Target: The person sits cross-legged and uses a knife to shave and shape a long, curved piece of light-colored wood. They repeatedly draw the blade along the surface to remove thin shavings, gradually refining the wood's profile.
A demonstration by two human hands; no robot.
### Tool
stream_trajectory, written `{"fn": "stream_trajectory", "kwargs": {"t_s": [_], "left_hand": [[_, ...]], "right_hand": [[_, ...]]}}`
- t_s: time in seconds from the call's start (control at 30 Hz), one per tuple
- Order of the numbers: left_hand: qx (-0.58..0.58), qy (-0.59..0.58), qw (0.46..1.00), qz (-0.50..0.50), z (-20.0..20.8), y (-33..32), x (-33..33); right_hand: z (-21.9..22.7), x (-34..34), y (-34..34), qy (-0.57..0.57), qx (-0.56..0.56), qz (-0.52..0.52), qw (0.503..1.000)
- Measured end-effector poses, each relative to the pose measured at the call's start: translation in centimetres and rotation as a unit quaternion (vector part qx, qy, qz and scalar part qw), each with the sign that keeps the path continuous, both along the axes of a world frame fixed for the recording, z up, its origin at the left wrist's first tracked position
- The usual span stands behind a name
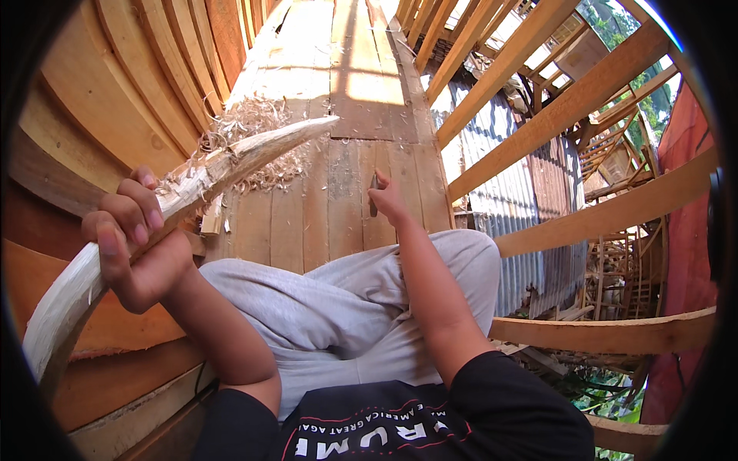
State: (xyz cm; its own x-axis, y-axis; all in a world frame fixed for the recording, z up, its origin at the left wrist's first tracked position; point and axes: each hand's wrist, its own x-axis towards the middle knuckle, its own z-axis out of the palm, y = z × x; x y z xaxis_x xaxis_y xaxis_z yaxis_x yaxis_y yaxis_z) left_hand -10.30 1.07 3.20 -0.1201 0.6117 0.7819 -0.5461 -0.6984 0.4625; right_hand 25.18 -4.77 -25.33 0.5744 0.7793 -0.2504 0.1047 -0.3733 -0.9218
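Note:
My left hand (142, 238) is wrapped round a long, curved, pale wooden branch (246, 152) with its bark stripped off. The branch slants from the lower left up to a tapered tip over the floor, and curled shavings cling to its upper side near my fingers. Over the floorboards to the right, my right hand (390, 201) is closed on a slim, dark, knife-like tool (373, 201). Most of that tool is hidden by the hand, so its exact kind cannot be made out. The tool is apart from the branch.
A heap of wood shavings (257, 123) lies on the plank floor (319, 223) beyond my crossed legs. Wooden boards (108, 84) form a wall close on the left. On the right runs a slatted wooden railing (553, 111), with corrugated metal sheets (511, 269) below it.

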Motion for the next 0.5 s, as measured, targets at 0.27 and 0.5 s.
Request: {"fn": "stream_trajectory", "kwargs": {"t_s": [0.27, 0.5], "left_hand": [[-0.004, -0.03, 0.999, 0.013, 0.0, 0.5, -0.7], [-0.007, -0.034, 0.999, 0.025, -0.5, 1.0, -1.0]], "right_hand": [[-0.8, 6.4, 0.9, -0.011, -0.076, -0.139, 0.987], [0.5, 3.2, 3.6, 0.053, 0.065, -0.097, 0.992]]}}
